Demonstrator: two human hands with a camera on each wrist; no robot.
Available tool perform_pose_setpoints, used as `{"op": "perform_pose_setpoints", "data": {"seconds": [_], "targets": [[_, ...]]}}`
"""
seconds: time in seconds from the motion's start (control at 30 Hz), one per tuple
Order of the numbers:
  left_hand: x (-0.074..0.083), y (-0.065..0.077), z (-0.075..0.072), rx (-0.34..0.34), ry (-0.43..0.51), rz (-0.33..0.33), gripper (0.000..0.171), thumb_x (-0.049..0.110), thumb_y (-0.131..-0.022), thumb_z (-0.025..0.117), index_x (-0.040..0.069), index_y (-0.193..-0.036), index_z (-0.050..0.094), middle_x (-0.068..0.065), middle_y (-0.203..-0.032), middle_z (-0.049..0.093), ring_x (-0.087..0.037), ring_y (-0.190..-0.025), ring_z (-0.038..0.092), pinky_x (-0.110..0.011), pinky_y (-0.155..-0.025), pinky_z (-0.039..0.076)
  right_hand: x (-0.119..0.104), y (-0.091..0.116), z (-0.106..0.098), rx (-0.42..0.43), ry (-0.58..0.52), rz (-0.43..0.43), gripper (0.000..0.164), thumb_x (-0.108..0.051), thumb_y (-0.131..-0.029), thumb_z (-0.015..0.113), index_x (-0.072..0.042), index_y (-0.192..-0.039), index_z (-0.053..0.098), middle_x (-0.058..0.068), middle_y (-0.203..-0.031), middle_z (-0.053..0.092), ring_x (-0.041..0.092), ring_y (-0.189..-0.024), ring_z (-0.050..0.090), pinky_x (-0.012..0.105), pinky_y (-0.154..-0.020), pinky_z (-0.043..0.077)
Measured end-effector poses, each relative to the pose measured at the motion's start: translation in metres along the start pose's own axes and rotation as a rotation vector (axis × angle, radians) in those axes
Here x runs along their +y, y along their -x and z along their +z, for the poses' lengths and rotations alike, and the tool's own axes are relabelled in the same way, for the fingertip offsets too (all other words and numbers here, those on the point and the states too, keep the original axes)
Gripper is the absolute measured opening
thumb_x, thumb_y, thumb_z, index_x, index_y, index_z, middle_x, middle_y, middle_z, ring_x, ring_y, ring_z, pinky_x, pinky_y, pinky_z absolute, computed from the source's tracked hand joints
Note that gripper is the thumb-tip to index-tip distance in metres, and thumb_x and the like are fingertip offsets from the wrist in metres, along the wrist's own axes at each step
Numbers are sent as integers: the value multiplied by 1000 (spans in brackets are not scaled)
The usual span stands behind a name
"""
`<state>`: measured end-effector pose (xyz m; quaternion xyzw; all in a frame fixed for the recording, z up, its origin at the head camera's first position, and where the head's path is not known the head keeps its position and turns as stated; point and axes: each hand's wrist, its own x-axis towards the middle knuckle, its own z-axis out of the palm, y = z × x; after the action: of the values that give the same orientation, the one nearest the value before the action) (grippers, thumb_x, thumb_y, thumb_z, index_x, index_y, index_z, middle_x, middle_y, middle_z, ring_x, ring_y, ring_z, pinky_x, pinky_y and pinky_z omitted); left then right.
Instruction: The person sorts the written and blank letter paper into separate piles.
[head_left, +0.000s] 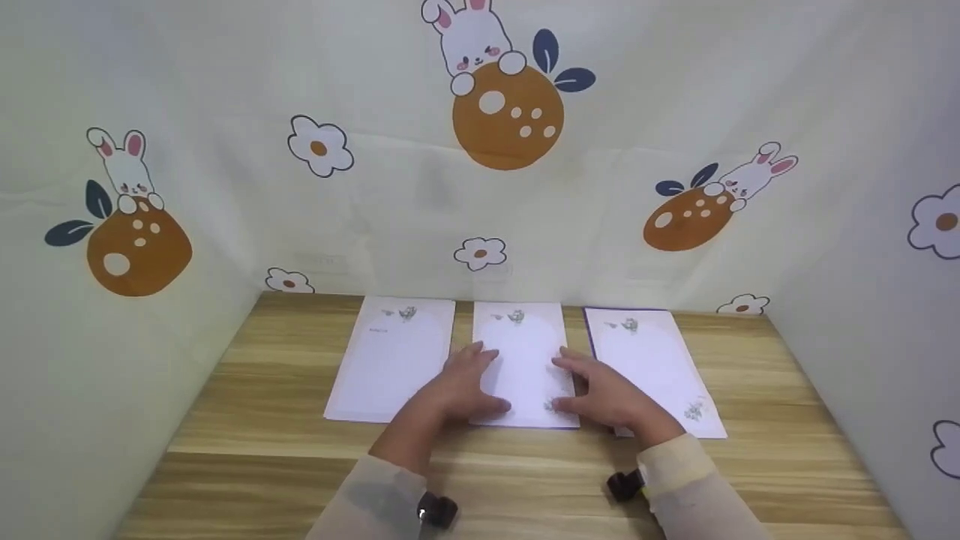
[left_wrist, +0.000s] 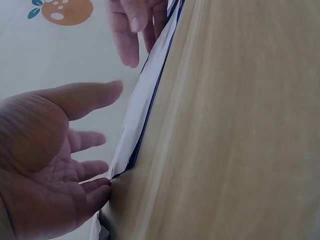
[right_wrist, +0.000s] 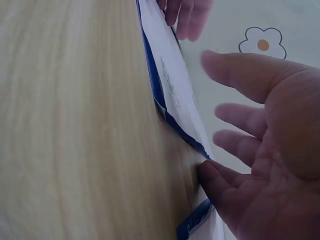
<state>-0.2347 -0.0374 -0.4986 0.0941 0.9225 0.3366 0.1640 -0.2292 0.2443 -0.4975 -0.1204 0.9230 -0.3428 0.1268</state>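
Observation:
Three white paper pads with small green floral prints lie side by side on the wooden table. At the left and right long edges of the middle pad (head_left: 521,360) are my two hands. My left hand (head_left: 469,386) has its fingers spread, with thumb and fingertips over that pad's left side. Opposite it, my right hand (head_left: 604,390) is spread the same way over the right side. Both wrist views show a dark blue layer under the white top sheet (left_wrist: 137,120). In each, the little finger is right at the pad's edge, the thumb raised above it.
The left pad (head_left: 390,367) bears a short line of print near its top. A purple-blue edge shows along the right pad (head_left: 649,360). Behind the wooden table (head_left: 247,397) hangs a pale curtain (head_left: 405,202) with rabbits, oranges and flowers, also along both sides.

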Motion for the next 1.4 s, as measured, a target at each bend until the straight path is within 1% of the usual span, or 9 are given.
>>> {"op": "perform_pose_setpoints", "data": {"seconds": [0.13,0.3,0.47,0.67,0.73,0.87,1.1,1.3,1.4], "targets": [[0,4,0,-51,-76,32,97,41,-84,89,29,-167,40,-5,-182,17,-34,-170,11,-62,-135,23,-2,3,3,-46,69,-1,73,-30,-87,89,-25,-154,60,-1,-175,37,36,-166,26,60,-136,21],[1,7,1,-49,-123,47,98,39,-84,89,26,-167,39,-6,-182,19,-33,-170,11,-60,-136,22,-7,5,4,-38,99,40,72,-30,-85,91,-27,-152,62,-2,-174,40,36,-166,27,62,-134,23],[1,7,2,-17,-144,55,95,38,-86,88,23,-167,40,-9,-179,26,-34,-169,18,-58,-135,26,-8,4,7,-5,111,43,72,-29,-85,91,-28,-151,63,3,-170,46,38,-163,33,61,-134,27],[2,6,3,68,-165,87,82,30,-91,84,14,-162,47,-13,-171,42,-37,-162,33,-53,-134,31,-10,1,10,93,115,22,61,-18,-86,90,-21,-143,70,10,-151,65,36,-146,55,56,-126,42],[3,6,2,98,-156,82,78,25,-91,83,13,-160,49,-11,-168,47,-37,-160,37,-51,-134,32,-12,0,10,123,117,33,56,-16,-87,89,-19,-140,72,10,-146,68,33,-142,59,55,-124,45],[6,6,3,136,-121,50,74,19,-90,82,13,-157,54,-9,-164,53,-36,-157,42,-49,-133,35,-13,-1,10,151,101,68,50,-17,-90,85,-18,-138,73,9,-147,69,32,-142,60,55,-123,46],[15,2,5,208,-1,-64,68,27,-97,77,12,-159,52,-12,-171,43,-36,-161,37,-53,-134,31,-16,-2,7,225,14,130,49,-27,-95,81,-15,-141,71,10,-131,74,26,-118,67,52,-112,54],[17,1,5,250,79,-99,65,26,-102,71,9,-160,48,-15,-170,44,-36,-161,39,-53,-134,31,-17,-3,7,260,-57,171,52,-21,-97,78,-10,-146,66,18,-141,70,34,-133,65,57,-117,51],[19,2,4,265,89,-78,63,21,-102,70,8,-160,49,-15,-169,45,-37,-160,40,-53,-134,32,-17,-2,5,280,-81,180,53,-19,-96,78,-11,-147,66,16,-138,72,32,-129,66,55,-115,52]]}}
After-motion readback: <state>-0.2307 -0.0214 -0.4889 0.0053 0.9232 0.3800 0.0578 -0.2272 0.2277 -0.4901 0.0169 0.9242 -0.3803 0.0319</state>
